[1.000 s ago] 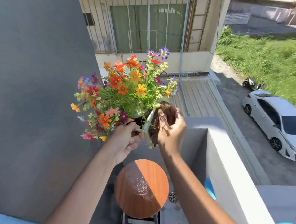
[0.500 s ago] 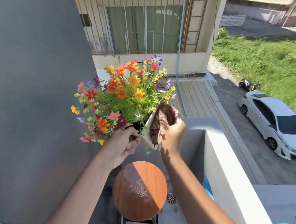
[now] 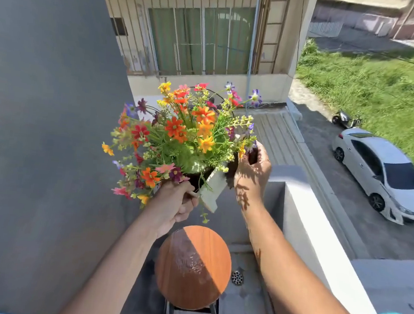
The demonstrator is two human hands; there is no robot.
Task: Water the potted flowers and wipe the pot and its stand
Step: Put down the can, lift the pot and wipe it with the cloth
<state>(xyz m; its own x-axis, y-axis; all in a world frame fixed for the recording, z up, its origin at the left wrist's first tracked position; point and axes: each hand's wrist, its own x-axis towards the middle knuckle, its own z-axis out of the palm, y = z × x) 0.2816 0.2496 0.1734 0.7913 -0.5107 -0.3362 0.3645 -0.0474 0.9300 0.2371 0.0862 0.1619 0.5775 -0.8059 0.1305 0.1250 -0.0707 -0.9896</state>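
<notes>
Here, left hand [image 3: 171,204] gripping tilted pot [image 3: 211,189], right hand [image 3: 251,173] pressing dark cloth [image 3: 252,156] against it

Sunlit balcony: grey wall [image 3: 40,115], tiled floor [image 3: 244,312], white parapet [image 3: 319,243].

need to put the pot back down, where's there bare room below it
The round wooden stool top is bare but wet in the middle. Tiled floor by the drain is a narrow strip, crowded between stool and parapet wall. Both hands hold the flower pot.
</notes>
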